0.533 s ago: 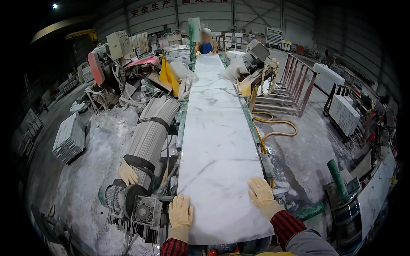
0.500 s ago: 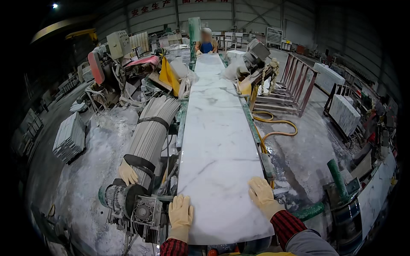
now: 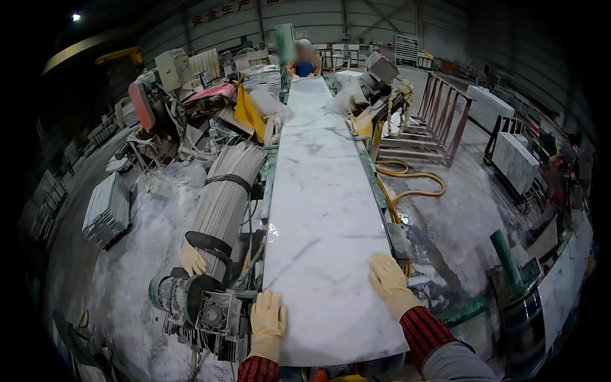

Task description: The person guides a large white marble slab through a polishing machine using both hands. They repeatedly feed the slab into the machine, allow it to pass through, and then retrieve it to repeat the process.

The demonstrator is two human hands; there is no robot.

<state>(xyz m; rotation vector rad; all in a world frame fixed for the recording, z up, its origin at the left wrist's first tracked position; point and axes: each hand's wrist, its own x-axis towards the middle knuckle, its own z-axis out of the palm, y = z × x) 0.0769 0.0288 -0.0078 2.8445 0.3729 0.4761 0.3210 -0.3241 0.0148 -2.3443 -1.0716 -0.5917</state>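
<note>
A long white stone slab (image 3: 324, 210) with grey veins stretches away from me over a green-framed bed. My left hand (image 3: 268, 323), in a cream rubber glove, rests flat on the slab's near left edge, fingers pointing forward. Farther up on the right edge lies my right hand (image 3: 390, 285), gloved the same way, its fingers stretched over the top face. Neither hand is wrapped round anything, though the undersides of both are hidden. At the slab's far end stands a co-worker (image 3: 304, 63) in a blue apron, whose hands are too small to make out.
Left of the slab are a motor with gearbox (image 3: 200, 309), a ribbed grey bellows (image 3: 223, 197) and a loose cream glove (image 3: 191, 258). A yellow hose (image 3: 420, 192) curls on the right floor, near a reddish metal rack (image 3: 439, 121). A green post (image 3: 506, 264) rises at near right.
The view has shifted slightly. My right hand appears a little farther forward along the slab's edge, while my left hand stays in nearly the same place.
</note>
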